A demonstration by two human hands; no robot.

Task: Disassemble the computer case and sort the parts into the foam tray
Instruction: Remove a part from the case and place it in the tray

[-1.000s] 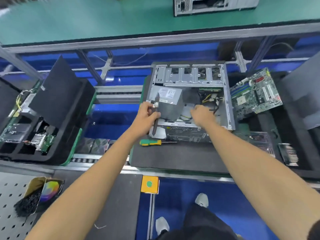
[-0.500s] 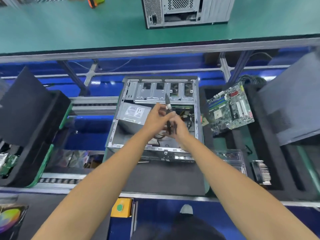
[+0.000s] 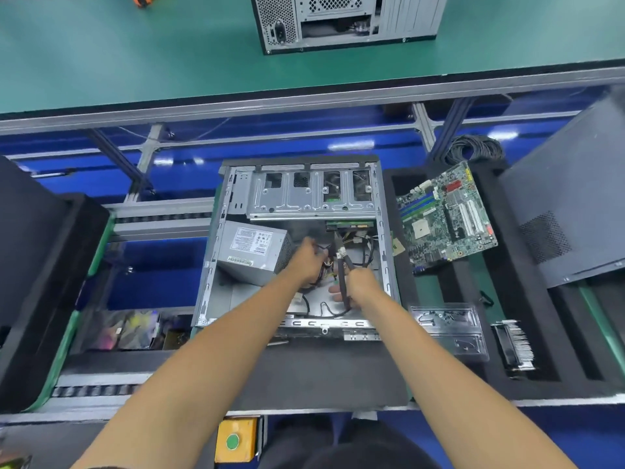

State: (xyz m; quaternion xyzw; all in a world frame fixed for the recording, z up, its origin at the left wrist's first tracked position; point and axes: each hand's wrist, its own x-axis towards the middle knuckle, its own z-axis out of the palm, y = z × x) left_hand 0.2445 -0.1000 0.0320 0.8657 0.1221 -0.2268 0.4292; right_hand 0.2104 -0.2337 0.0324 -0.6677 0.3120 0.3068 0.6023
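The open computer case [image 3: 236,198] lies on its side in front of me, with a grey power supply [image 3: 252,248] inside at the left. My left hand [image 3: 309,258] reaches into the cable bundle [image 3: 363,252] beside the power supply and grips some wires. My right hand [image 3: 360,286] holds black-handled cutters [image 3: 341,265] with the jaws pointing up into the cables. A green motherboard [image 3: 446,214] leans in the black foam tray [image 3: 541,333] to the right of the case.
A heatsink with fan [image 3: 514,346] and a clear plastic tray [image 3: 449,330] sit in the foam tray at right. A dark side panel [image 3: 568,204] leans at far right. More black foam [image 3: 30,282] stands at left. Another case [image 3: 345,22] sits on the green bench behind.
The cutters have passed from my left hand to my right. Both hands moved from the case's near edge deeper into the cables. My head moved, so the view shifted left and the screwdriver is hidden.
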